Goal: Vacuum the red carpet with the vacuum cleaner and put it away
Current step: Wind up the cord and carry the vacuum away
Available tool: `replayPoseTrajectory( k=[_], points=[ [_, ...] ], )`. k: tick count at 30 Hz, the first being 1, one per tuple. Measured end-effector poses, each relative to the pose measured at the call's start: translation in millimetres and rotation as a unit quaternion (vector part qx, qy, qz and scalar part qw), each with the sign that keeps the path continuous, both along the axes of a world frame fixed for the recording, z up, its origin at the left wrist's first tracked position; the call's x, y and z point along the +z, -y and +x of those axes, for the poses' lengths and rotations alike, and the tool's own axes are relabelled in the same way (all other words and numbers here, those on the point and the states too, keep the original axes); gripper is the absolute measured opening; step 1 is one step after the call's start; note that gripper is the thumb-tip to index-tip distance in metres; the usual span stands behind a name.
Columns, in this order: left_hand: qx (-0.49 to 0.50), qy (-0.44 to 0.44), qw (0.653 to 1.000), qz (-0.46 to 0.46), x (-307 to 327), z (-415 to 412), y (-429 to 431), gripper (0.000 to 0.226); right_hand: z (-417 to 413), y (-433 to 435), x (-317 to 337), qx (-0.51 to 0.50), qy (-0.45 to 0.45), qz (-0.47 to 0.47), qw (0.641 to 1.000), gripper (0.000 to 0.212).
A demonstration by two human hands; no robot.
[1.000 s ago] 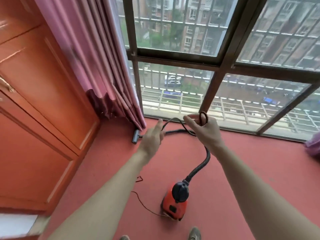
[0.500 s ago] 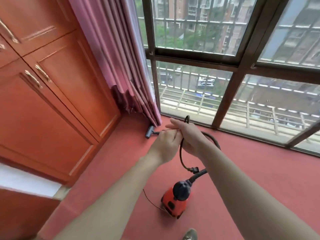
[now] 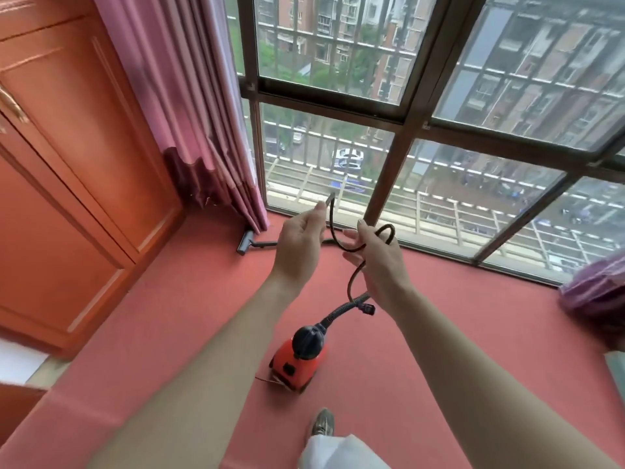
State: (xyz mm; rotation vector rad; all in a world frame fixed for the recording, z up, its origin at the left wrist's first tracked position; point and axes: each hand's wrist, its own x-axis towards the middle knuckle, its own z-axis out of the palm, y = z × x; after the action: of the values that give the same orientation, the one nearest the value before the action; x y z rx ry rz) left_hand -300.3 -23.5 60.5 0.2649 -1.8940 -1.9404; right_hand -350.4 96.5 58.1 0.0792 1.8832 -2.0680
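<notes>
A small red vacuum cleaner (image 3: 297, 363) with a black top stands on the red carpet (image 3: 169, 316) in front of my feet. Its ribbed hose (image 3: 338, 311) runs toward the window, and its floor nozzle (image 3: 245, 242) lies by the curtain's hem. I hold the black power cord (image 3: 351, 279) in the air above the vacuum. My left hand (image 3: 299, 242) pinches one stretch of it at the fingertips. My right hand (image 3: 378, 265) grips a loop of it. The plug (image 3: 367, 308) dangles below my right hand.
An orange wooden cabinet (image 3: 84, 164) lines the left wall. A pink curtain (image 3: 189, 113) hangs in the corner beside the floor-to-ceiling window (image 3: 389, 137). Purple fabric (image 3: 595, 292) lies at the right edge. My shoe (image 3: 323, 423) is just behind the vacuum.
My hands, together half a second ago, have drawn apart with the cord between them. The plug now hangs lower, near the hose. The view has swung slightly right.
</notes>
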Motion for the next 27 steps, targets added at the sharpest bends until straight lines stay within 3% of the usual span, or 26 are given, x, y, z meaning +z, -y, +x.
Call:
replayPoseTrajectory(
  k=[3,7,9,13,18,20,24,27],
  points=[
    [-0.02,-0.001,1.0,0.009,3,7,-25,0.05,20,-23,6,0.056,-0.007,-0.044,0.997,0.026],
    [0.056,0.025,0.994,0.087,8,10,-45,0.043,22,-44,13,0.035,-0.086,-0.039,0.995,0.042],
    [0.083,0.041,0.983,0.157,13,5,-48,0.04,20,-52,18,0.046,-0.127,-0.083,0.987,0.055],
    [0.08,0.066,0.94,0.325,20,-13,-59,0.038,14,-65,21,0.176,-0.162,-0.141,0.961,0.063],
    [0.015,0.154,0.925,0.347,18,-33,-96,0.095,-16,-101,20,0.252,-0.143,-0.158,0.944,0.066],
    [-0.024,0.18,0.92,0.347,16,-38,-113,0.103,-26,-115,20,0.261,-0.129,-0.157,0.944,0.067],
    [-0.097,0.178,0.896,0.394,9,-38,-141,0.086,-35,-139,17,0.285,-0.101,-0.094,0.949,0.07],
    [-0.067,0.162,0.909,0.379,10,-35,-155,0.043,-36,-148,14,0.321,-0.089,-0.08,0.939,0.073]
  ],
)
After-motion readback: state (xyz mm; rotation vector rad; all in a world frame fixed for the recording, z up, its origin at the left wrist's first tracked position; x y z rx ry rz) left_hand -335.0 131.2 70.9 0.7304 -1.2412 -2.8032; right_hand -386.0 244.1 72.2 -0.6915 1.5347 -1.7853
